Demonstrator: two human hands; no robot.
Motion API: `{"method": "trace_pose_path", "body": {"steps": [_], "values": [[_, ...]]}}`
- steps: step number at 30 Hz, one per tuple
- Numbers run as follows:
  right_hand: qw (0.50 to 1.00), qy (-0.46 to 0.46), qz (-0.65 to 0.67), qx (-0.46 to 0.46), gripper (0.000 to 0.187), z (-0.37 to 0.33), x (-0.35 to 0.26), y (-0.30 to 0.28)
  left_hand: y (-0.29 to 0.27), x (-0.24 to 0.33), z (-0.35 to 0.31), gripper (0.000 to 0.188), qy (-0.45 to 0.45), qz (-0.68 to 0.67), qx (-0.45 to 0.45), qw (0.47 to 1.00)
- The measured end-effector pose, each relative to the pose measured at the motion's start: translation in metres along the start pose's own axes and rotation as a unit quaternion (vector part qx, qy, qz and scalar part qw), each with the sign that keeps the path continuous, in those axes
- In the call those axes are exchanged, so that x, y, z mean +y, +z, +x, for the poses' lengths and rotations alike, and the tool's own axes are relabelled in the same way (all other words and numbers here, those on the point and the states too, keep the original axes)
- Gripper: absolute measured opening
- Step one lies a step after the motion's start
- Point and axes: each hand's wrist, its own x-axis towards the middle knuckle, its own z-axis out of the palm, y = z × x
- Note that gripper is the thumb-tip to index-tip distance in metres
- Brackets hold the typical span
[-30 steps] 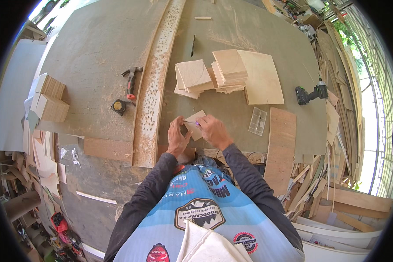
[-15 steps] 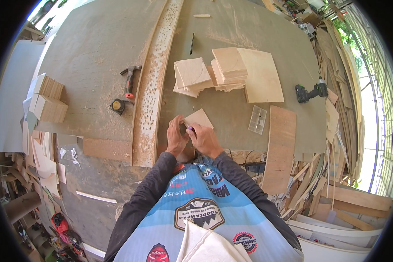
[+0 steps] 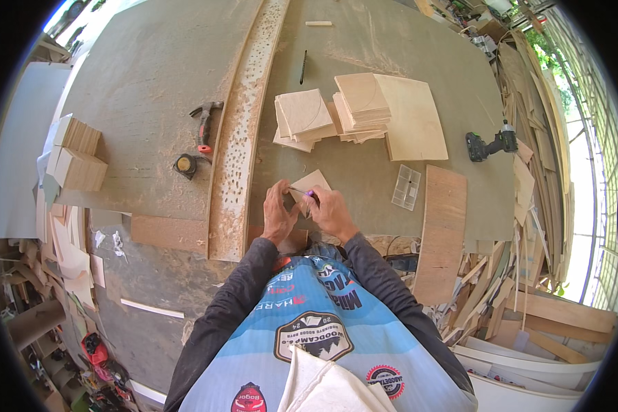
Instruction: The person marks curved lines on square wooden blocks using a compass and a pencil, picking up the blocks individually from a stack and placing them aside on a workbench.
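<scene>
From the camera on my head, I look down at my two hands over the big grey-green table (image 3: pixel 371 206). My right hand (image 3: pixel 331 211) is pinched tight on a thin tool (image 3: pixel 310 194) with a purple part. The thin end of the tool points to my left, toward the fingers of my other hand. My left hand (image 3: pixel 279 214) has its fingers bent, with the thumb side facing the tool. I cannot tell if those fingers are closed on something or a little bit apart.

A small pale wood square (image 3: pixel 314 180) shows between my hands and just past them, one corner pointing away from me. My hands hide its near part, so I cannot tell if I touch it.

Past the square are two messy stacks of wood squares, a left stack (image 3: pixel 304 113) and a right stack (image 3: pixel 361 96). A bigger pale board (image 3: pixel 417 123) is beside the right stack. To my right I see a clear box (image 3: pixel 406 187) with little rooms in it, a long brown board (image 3: pixel 441 230) and a dark drill (image 3: pixel 489 144).

To my left is a long dusty strip (image 3: pixel 244 130) full of dark spots. On its other side are a hammer (image 3: pixel 204 129) with a red and black handle and a tape measure (image 3: pixel 185 165), near each other.
</scene>
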Motion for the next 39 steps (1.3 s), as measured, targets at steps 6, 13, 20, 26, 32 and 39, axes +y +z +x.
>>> {"method": "trace_pose_path", "body": {"steps": [6, 13, 20, 26, 32, 39], "values": [[1.000, -0.006, -0.011, -0.004, 0.021, -0.001, 0.001, 0.000, 0.000, -0.001, 0.000, 0.074, 0.008, 0.004, 0.002, 1.000], [1.000, -0.008, -0.021, -0.003, 0.021, -0.005, 0.004, 0.004, -0.002, 0.002, 0.000, 0.073, -0.002, -0.012, -0.006, 1.000], [0.999, -0.013, -0.018, -0.027, 0.018, -0.003, 0.012, 0.001, -0.002, 0.003, 0.000, 0.074, 0.006, -0.001, -0.002, 1.000], [0.999, -0.008, -0.034, -0.040, 0.018, 0.001, 0.013, -0.004, -0.005, 0.006, 0.000, 0.074, -0.004, 0.002, -0.012, 1.000], [0.999, -0.018, -0.020, -0.031, 0.020, -0.003, 0.013, 0.000, -0.001, 0.001, -0.001, 0.074, -0.009, 0.000, -0.006, 1.000], [0.990, -0.061, -0.099, -0.075, 0.020, 0.023, 0.031, -0.015, -0.004, 0.004, 0.000, 0.074, -0.018, -0.010, -0.014, 1.000]]}}
